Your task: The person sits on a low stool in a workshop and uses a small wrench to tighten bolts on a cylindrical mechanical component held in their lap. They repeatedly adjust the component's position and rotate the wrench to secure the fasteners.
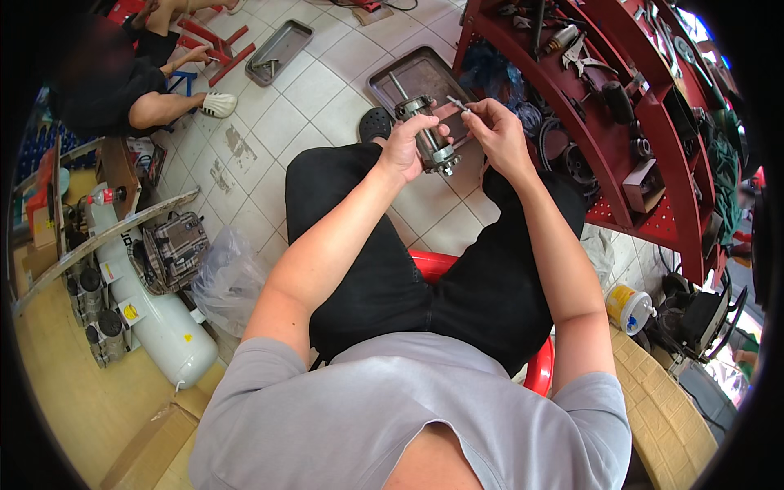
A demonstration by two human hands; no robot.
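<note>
My left hand is wrapped round a metal wheel hub with flanged ends, held over the gap between my knees. From its far end a thin metal rod sticks out, and a nut-like end faces me. Close by on the right, my right hand pinches a small, thin metal piece between thumb and fingertips. That piece points left toward the hub, apart from it; its exact kind is too small to make out. Beyond both hands, a metal tray rests on the tiled floor, partly hidden by the hub.
A red shelf rack with tools and parts stands at the right. Another tray lies at the far left, near a seated person. A white air compressor stands at the left. I sit on a red stool.
</note>
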